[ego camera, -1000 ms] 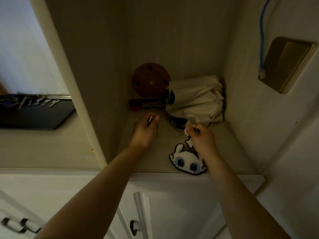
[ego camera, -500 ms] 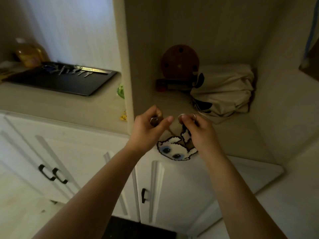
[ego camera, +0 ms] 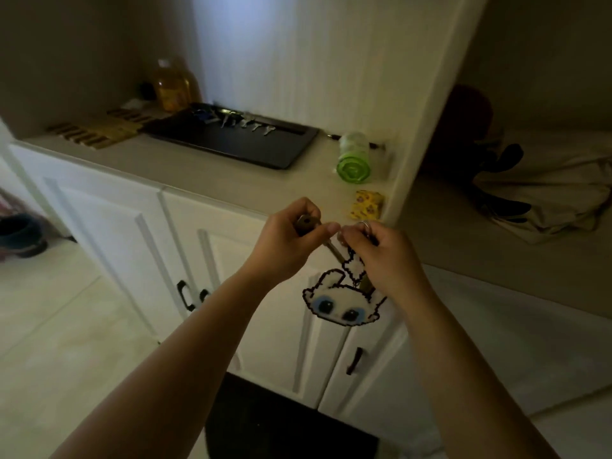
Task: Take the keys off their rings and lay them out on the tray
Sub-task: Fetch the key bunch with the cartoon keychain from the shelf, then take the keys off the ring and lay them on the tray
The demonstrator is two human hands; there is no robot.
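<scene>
My left hand (ego camera: 288,241) pinches a dull metal key (ego camera: 306,224) by its head, and the blade slants down to the right. My right hand (ego camera: 381,253) grips the key ring (ego camera: 364,224), with its fingertips touching those of the left hand. A white bead-pixel cat charm (ego camera: 341,301) with blue eyes dangles under the right hand. Both hands hover in front of the counter edge. On the counter to the left lies a black tray (ego camera: 251,149), with several keys (ego camera: 245,122) in a row along its far side.
A green-capped bottle (ego camera: 353,155) lies right of the tray, and a small yellow packet (ego camera: 368,203) sits at the counter edge. A bottle of yellow liquid (ego camera: 174,84) and wooden racks (ego camera: 96,132) are at the back left. A cream bag (ego camera: 556,193) fills the right niche.
The view has swung left from the niche to the counter with the tray. Both hands lifted the ring and cat charm off the niche shelf and came together in the air.
</scene>
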